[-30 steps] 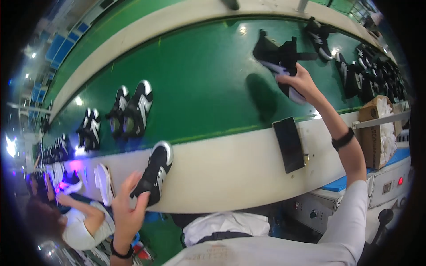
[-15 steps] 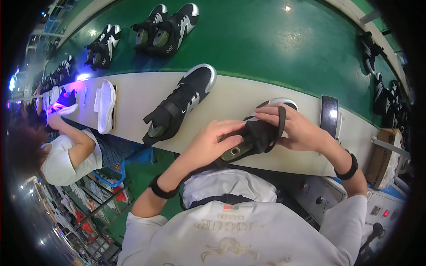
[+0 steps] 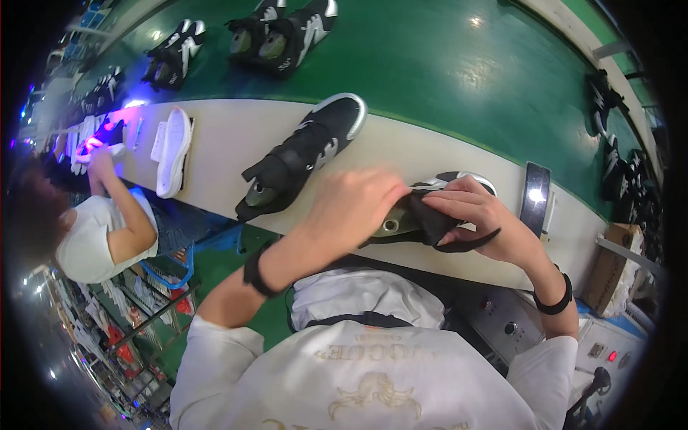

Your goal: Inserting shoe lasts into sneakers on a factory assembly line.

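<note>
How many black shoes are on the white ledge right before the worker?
2: a partly covered shoe under the left hand and right hand; an uncovered shoe farther left.

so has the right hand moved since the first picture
Yes, toward the body: the right hand was out over the green surface, and is now over the white table.

Here on my right a dark slab (image 3: 532,215) lies on the pale bench (image 3: 222,143), a cardboard carton (image 3: 598,287) beyond it, a red light (image 3: 612,355) glowing nearby, and there on my left a white sole (image 3: 174,154) lies near a co-worker (image 3: 107,240).
</note>
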`<action>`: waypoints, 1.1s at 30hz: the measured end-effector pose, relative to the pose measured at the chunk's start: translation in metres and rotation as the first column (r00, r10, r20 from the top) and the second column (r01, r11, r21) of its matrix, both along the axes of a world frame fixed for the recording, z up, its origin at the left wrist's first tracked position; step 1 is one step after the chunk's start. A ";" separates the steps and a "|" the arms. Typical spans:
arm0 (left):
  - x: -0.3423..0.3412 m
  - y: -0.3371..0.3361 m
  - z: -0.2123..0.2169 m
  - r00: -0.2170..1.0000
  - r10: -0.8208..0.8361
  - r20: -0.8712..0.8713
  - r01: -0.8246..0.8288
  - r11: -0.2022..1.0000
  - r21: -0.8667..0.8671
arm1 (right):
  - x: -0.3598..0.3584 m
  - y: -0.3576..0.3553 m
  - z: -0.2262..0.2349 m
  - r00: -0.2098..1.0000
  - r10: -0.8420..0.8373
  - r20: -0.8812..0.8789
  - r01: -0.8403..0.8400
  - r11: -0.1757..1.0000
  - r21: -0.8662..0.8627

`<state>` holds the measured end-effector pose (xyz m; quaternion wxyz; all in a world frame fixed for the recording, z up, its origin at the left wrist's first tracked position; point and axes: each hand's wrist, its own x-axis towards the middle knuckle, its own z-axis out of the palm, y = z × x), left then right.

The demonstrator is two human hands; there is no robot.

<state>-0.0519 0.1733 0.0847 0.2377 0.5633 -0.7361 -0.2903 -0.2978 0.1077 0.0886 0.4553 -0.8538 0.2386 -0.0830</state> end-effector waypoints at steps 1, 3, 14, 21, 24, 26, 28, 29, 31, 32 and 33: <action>-0.004 0.017 0.010 0.994 0.084 -0.074 -0.087 0.996 -0.033 | -0.001 0.000 0.001 1.000 0.018 0.021 -0.018 1.000 0.001; -0.009 0.053 0.022 0.992 -0.010 -0.129 0.012 1.000 0.012 | 0.000 -0.001 0.004 0.999 0.012 0.032 -0.012 1.000 0.011; 0.003 0.042 0.019 0.868 -0.277 -0.413 0.364 0.919 0.150 | 0.021 0.015 -0.010 0.993 -0.121 0.014 0.121 0.962 -0.243; -0.010 0.012 -0.013 0.985 -0.155 -0.078 0.132 0.961 -0.245 | 0.018 0.006 0.001 0.999 0.006 0.050 0.004 0.980 -0.200; -0.012 0.017 -0.026 0.989 -0.099 -0.114 0.068 0.965 -0.253 | -0.007 0.014 0.033 0.998 -0.043 0.047 0.040 0.997 0.065; -0.013 0.017 -0.026 0.987 -0.091 -0.135 0.052 0.962 -0.269 | -0.010 0.025 0.041 0.985 -0.103 0.138 0.081 0.984 0.156; -0.016 0.014 -0.024 0.995 -0.063 -0.081 0.041 0.968 -0.249 | -0.004 0.029 0.033 0.958 -0.268 0.106 0.245 0.951 0.191; -0.018 0.012 -0.024 0.991 -0.072 -0.110 0.039 0.958 -0.284 | 0.001 0.029 0.026 0.898 -0.389 0.203 0.347 0.913 0.214; -0.019 0.010 -0.024 0.983 -0.164 -0.089 0.131 0.946 -0.297 | 0.017 0.015 -0.002 0.853 -0.520 0.038 0.493 0.829 0.264; -0.018 0.009 -0.025 0.983 -0.164 -0.080 0.135 0.949 -0.286 | 0.027 0.004 -0.017 0.863 -0.505 0.016 0.483 0.833 0.270; -0.019 0.009 -0.026 0.975 -0.192 -0.109 0.148 0.934 -0.325 | 0.040 -0.001 -0.031 0.866 -0.497 -0.052 0.462 0.757 0.462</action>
